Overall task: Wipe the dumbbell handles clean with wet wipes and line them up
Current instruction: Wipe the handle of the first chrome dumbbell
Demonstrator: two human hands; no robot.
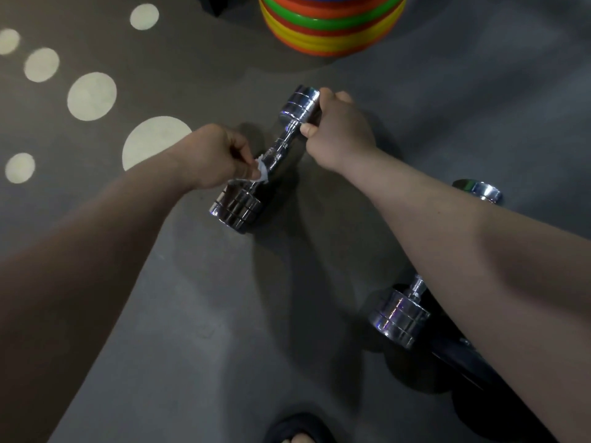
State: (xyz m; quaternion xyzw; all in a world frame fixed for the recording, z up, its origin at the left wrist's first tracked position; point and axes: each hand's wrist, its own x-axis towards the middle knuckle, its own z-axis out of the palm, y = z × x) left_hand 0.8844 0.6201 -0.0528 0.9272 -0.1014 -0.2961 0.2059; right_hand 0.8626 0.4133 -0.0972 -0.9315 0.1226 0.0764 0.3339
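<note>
Both forearms are bare from the wrists to the frame's edge, and so are the left hand (217, 155) and the right hand (339, 129). One foot wears a dark open-toed slipper (287, 425), with toes showing at its front.

Dumbbell (256, 177) polished chrome (handle knurled); wipe (262, 171) thin white cloth; floor (224, 314) matt grey; rings (332, 30) glossy plastic.

Dim, soft-focus view; chrome glare; wide-angle edge warp

Second dumbbell (399, 314) — right of dumbbell (265, 161)
</note>
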